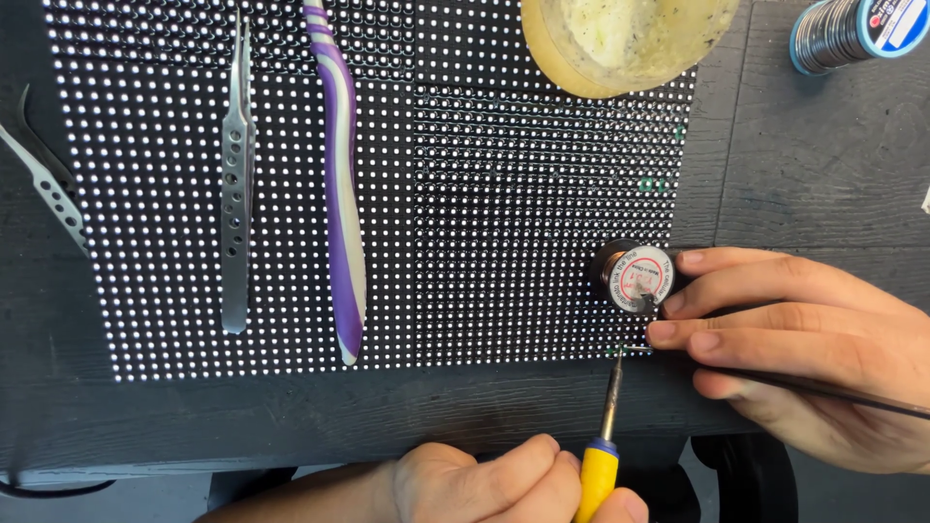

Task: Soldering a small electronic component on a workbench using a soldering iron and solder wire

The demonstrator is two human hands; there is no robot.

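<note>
While my left hand (484, 484) grips the yellow handle of the soldering iron (605, 426) at the bottom edge of the view, its fingers (528, 475) are curled tight around that handle and my thumb lies along it. Its long axis runs almost straight up and away from me, leaning slightly to the right, and the thin metal shaft points at the lower edge of the lit panel of white dots (387, 194), with the tip meeting that edge near the lower right corner.

My right hand (804, 339) comes in from the right. Its upper fingers (736, 281) close on a small dark spool with a round white and red label (637, 276), which rests on the panel with its label facing up. The lower fingertips (678, 334) pinch a thin wire (635, 349) that lies level and points left, its end touching the tip of the iron. A thin dark cord (833, 390) runs out from under this hand to the right edge.

On the left part of the panel lie metal tweezers (235, 184) and a purple and white toothbrush (344, 194), both lengthwise up and down, side by side and apart. Another pair of tweezers (44, 184) lies at the far left on the dark worktop (804, 145). A round yellowish tub (620, 39) sits at the panel's top edge, and a larger spool of solder (852, 29) lies at the top right.
</note>
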